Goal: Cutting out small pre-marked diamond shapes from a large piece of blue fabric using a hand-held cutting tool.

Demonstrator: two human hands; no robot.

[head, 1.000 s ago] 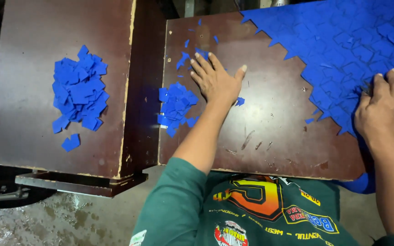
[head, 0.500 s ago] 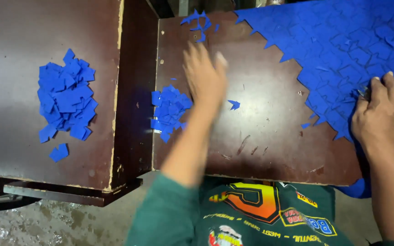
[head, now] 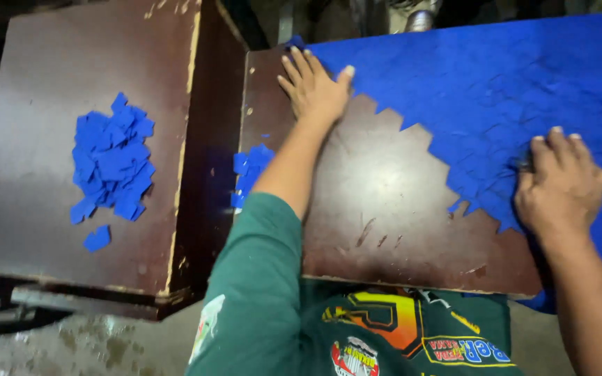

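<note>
Blue sheet: large matte blue sheet [head: 496, 90], foam-like and cut through with a faint tile pattern, covers the far right part of the dark brown table [head: 384, 230]; its near edge is a jagged staircase of square notches.
Left hand: left hand [head: 313, 87] lies flat, palm down, at the sheet's far left corner near the table's far edge; fingers [head: 299, 66] spread apart, gripping nothing.
Right hand: right hand [head: 559, 184] presses on the sheet towards the table's right edge; fingers slightly apart and bent, tips on the blue surface.
Small pile: loose blue squares [head: 249, 174] near the table's left edge, partly hidden by the green sleeve [head: 263, 278].
Second board: a separate brown board [head: 36, 209] on the left, edges chipped, carries a larger heap of blue squares [head: 111, 163] at its middle.
</note>
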